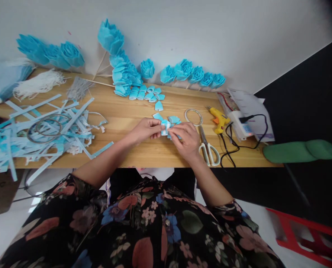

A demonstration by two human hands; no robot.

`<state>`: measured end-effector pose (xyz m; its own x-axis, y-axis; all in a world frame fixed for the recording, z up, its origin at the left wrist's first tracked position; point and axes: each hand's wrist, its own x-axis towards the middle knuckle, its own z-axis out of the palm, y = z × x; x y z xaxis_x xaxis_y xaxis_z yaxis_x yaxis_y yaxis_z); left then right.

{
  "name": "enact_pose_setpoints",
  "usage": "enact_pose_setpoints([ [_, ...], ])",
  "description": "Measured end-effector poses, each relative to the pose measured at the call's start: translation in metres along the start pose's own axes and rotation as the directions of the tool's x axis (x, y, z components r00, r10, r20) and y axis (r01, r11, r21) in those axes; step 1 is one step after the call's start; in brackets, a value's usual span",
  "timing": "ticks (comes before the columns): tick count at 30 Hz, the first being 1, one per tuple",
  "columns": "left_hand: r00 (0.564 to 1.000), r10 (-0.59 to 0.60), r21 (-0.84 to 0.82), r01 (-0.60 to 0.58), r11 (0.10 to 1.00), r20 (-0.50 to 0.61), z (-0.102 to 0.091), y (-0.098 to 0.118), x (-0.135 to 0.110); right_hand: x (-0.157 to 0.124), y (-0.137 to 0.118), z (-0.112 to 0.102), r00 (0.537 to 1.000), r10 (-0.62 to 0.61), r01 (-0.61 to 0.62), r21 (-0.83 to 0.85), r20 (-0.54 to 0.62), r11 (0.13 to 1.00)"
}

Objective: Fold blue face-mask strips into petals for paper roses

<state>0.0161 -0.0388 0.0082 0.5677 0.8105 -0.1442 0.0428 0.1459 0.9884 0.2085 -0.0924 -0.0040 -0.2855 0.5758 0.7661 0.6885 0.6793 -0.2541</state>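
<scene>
Petal (165, 127): being worked between both hands.
Left hand (145, 131): pinching it, fingertips closed.
Right hand (186, 138): pinching it likewise.
Scissors (207, 147): lying beside.

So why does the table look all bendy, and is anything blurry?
In the head view the wide lens bows the wooden table; the same view is evenly lit, with no glare; the left hand, the right hand and the blue folded piece look sharp; its top right corner goes dark.
</scene>
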Motion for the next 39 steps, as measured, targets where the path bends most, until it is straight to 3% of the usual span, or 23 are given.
enact_pose_setpoints([
  [6,1.0,-0.022,-0.037,0.021,0.999,-0.014,-0.001,-0.002,0.001,0.0,0.004,0.002,0.998,-0.008,0.01,-0.031,0.061,0.999],
  [11,0.998,-0.036,-0.033,0.034,0.999,-0.057,-0.002,-0.002,0.003,0.004,0.004,-0.005,0.987,-0.009,-0.001,0.061,0.158,0.998],
  [15,0.998,-0.025,0.042,0.028,0.999,-0.058,-0.002,-0.001,0.003,0.01,0.005,-0.015,0.969,0.154,-0.184,0.151,0.193,0.971],
  [19,0.998,0.06,0.152,-0.056,0.987,-0.02,-0.002,-0.004,0.003,0.016,0.007,-0.015,0.901,0.339,-0.402,0.224,0.271,0.888],
  [23,0.991,0.131,0.197,-0.124,0.973,-0.021,-0.002,-0.011,0.005,0.018,0.009,-0.004,0.823,0.41,-0.533,0.282,0.394,0.798],
  [26,0.988,0.146,0.191,-0.133,0.973,-0.056,-0.002,-0.011,0.005,0.02,0.011,0.003,0.796,0.443,-0.582,0.322,0.411,0.747],
  [32,0.979,0.132,0.033,-0.129,0.991,-0.156,-0.003,-0.003,0.004,0.03,0.019,0.011,0.807,0.436,-0.583,0.42,0.399,0.695],
  [39,0.982,0.125,0.013,-0.124,0.992,-0.141,-0.005,-0.006,0.008,0.034,0.028,0.024,0.807,0.447,-0.589,0.48,0.385,0.65],
])
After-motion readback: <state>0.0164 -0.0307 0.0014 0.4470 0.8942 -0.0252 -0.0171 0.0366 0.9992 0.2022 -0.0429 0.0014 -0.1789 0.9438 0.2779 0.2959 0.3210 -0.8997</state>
